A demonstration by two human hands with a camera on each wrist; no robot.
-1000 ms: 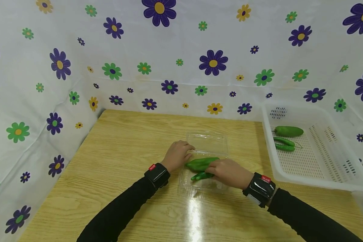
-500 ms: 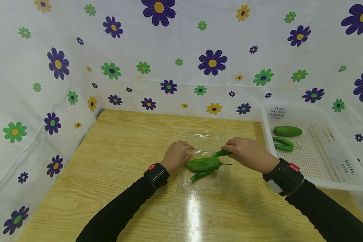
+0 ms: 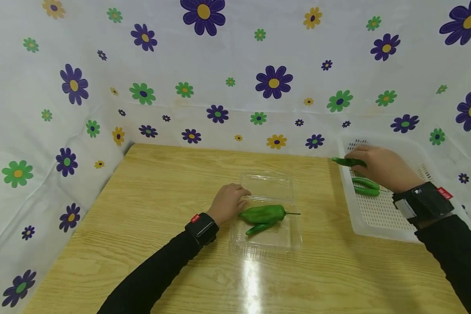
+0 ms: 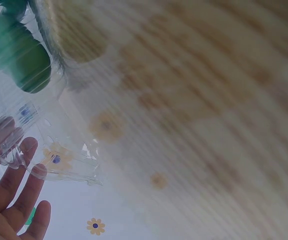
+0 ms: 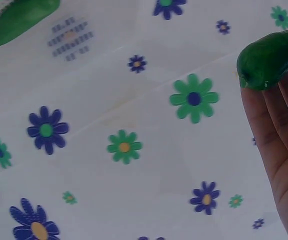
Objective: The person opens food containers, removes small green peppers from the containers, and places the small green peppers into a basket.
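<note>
Right hand [image 3: 380, 168] pinches green chili [image 3: 347, 162], 10 o'clock of basket [image 3: 382, 235] | clear rim gently | left hand [image 3: 225, 203], clamshell's [image 3: 272, 185] 10 o'clock, grasp unclear

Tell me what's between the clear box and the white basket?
The head view shows bare wooden table between the clear box and the white basket, though a green pepper in the right hand appears to jut past the basket's rim.

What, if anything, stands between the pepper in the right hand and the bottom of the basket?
Nothing visible covers the basket. In the head view, the pepper in the right hand overlaps its left rim, which might catch the tip; its height is unclear. Two small peppers lie inside.
</note>
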